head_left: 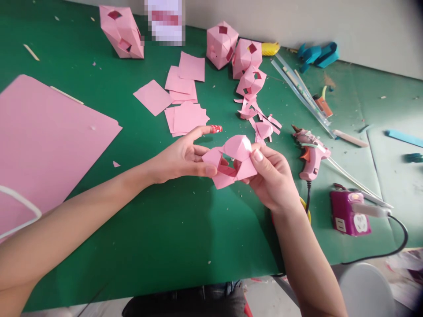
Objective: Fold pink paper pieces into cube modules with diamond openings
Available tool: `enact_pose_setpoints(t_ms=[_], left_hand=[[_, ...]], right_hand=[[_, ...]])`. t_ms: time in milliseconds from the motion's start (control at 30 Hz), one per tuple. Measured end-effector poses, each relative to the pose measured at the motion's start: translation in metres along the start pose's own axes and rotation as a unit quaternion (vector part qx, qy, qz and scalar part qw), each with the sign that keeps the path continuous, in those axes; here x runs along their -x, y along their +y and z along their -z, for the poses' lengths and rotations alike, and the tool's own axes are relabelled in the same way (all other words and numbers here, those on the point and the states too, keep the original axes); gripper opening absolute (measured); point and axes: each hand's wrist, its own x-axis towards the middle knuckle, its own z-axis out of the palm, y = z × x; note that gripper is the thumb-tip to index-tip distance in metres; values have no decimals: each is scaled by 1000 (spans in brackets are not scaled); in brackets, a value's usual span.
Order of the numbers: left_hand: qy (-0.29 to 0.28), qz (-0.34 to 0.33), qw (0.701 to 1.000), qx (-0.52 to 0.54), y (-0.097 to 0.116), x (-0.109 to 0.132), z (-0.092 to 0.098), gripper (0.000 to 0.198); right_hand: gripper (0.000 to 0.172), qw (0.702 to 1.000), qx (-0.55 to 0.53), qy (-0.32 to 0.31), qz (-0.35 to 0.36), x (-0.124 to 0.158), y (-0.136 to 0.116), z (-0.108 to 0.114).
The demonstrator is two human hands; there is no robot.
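Between my two hands is a small pink folded-paper shape (pixel 236 149) with an opening in its middle, raised over the green table. My left hand (pixel 185 158) pinches its left corner between thumb and fingers, while the index finger, with a red wrap at the tip, stretches out above. On the other side, my right hand (pixel 274 176) grips the right edge, thumb on top and the other fingers partly hidden behind the paper. Just beyond lie pink paper squares (pixel 190 119) in loose stacks and cut pink paper pieces (pixel 264 128).
Several finished pink paper shapes (pixel 222 44) stand along the back. At right lie a pink glue gun (pixel 312 154), clear glue sticks (pixel 304 94) and a purple power socket block (pixel 346 213) with a cable. A large pink sheet (pixel 56 141) covers the left side.
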Motion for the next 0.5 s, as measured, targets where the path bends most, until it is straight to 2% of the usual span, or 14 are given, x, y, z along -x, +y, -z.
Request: enact_pose_setpoints(t_ms=[200,333,500], left_hand=[[56,-37,998,-6,-1,0,-6,90],[88,-86,990,-63,-4,3,-8,87],[95,-154,977,-115,-10,5,-10,75]], right_hand=[[31,1000,10,2,-15,1,3,3],[37,1000,12,0,-16,3,5,5],[33,999,20,23,11,4,7,2]])
